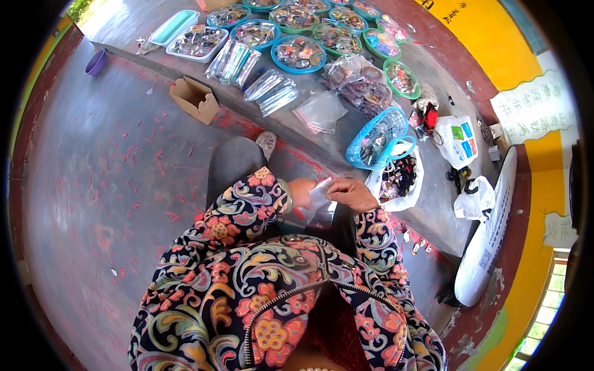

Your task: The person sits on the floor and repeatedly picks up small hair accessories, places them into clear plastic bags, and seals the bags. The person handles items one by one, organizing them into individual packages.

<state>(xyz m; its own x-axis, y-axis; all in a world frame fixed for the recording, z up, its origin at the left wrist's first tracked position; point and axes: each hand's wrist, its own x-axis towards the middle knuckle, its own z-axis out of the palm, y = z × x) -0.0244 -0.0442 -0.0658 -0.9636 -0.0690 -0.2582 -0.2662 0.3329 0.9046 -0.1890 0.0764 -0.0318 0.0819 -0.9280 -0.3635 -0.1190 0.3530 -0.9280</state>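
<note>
My two hands meet in front of my chest over my lap. My left hand (pixel 303 193) and my right hand (pixel 351 193) both grip a small clear plastic bag (pixel 320 198) between them. The bag's lower part hangs down against my dark trousers. What is inside the bag I cannot make out. My sleeves are dark with a bright flower pattern. A bangle sits on my left wrist.
A low grey ledge (pixel 433 210) ahead bears several round trays (pixel 299 53) of small trinkets, packs in clear bags (pixel 270 91), a blue basket (pixel 377 137) and a white bag of dark items (pixel 399 179). A cardboard box (pixel 195 99) and a purple bowl (pixel 95 62) sit on the floor.
</note>
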